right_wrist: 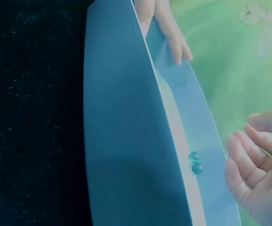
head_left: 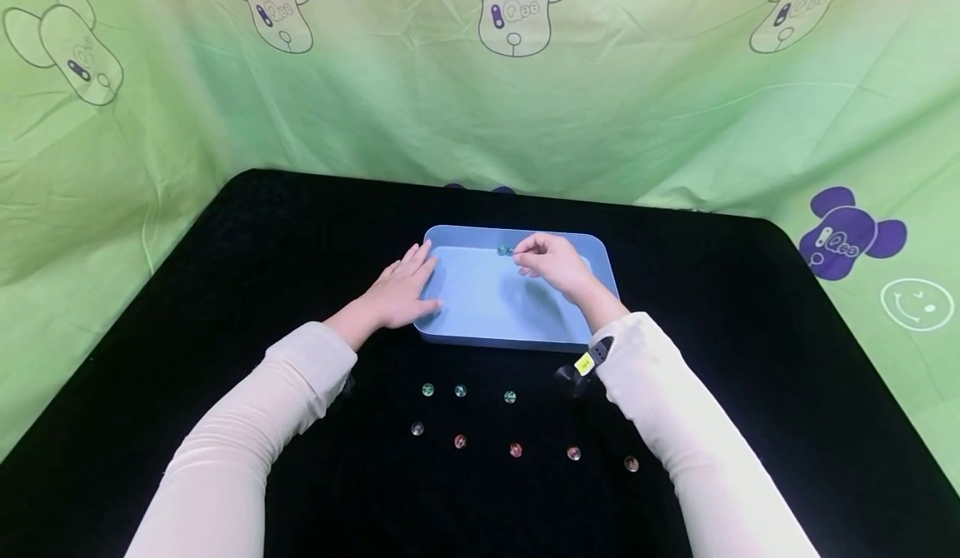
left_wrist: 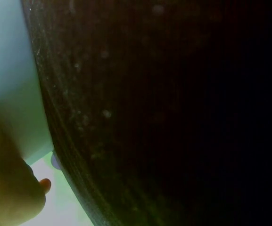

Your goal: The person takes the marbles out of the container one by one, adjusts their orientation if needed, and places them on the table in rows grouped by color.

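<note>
My left hand (head_left: 401, 291) lies spread on the left rim of a shallow blue tray (head_left: 472, 300), its thumb reaching inside. Over the tray's far right part hovers my right hand (head_left: 553, 265), fingers loosely bent and thumb near the index finger. Two green glass marbles (right_wrist: 195, 163) rest side by side in the tray near its far wall, just left of the right fingertips in the head view. The right wrist view shows them apart from the hand, with nothing visible in its fingers. Mostly the black cloth (left_wrist: 150, 117) fills the left wrist view.
In front of the tray, a row of green marbles (head_left: 461, 391) lies on the black-covered table (head_left: 337, 475). Nearer still is a row with several reddish marbles (head_left: 516, 450) and a clear-looking marble (head_left: 417, 429) at its left. Green printed curtains (head_left: 375, 108) surround the table.
</note>
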Motion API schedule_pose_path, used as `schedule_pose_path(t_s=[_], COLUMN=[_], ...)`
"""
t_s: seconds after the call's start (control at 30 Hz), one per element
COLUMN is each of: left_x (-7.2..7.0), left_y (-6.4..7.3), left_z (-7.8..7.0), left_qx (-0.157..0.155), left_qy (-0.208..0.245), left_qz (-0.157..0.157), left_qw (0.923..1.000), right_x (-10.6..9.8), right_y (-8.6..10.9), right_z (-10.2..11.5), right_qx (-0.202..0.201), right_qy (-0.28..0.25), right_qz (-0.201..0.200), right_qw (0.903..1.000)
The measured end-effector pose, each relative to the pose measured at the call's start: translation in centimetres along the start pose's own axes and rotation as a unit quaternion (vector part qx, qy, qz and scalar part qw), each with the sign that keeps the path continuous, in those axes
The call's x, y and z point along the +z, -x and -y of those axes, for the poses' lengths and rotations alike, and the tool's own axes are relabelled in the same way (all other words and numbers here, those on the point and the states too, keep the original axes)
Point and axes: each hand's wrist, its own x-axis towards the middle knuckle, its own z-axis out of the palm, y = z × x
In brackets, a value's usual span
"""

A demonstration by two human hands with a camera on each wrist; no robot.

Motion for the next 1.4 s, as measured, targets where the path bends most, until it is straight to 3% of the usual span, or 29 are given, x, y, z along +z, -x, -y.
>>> schedule_pose_path(t_s=[0.7,1.4], left_x=[0.1,0.2], left_y=[0.1,-0.2], left_z=[0.3,0.3], left_qx=[-0.001,0.003], left_qy=[0.003,0.005], left_qz=[-0.002,0.001], left_qw=[1.0,1.0], right_x=[0.0,-0.6], right_y=[-2.5,-4.4], right_z=[-0.5,-0.2], right_qx=[0.053,0.081], right_qy=[-0.05,-0.001], right_qz=[-0.036,-0.034], right_qw=[0.9967,0.9961])
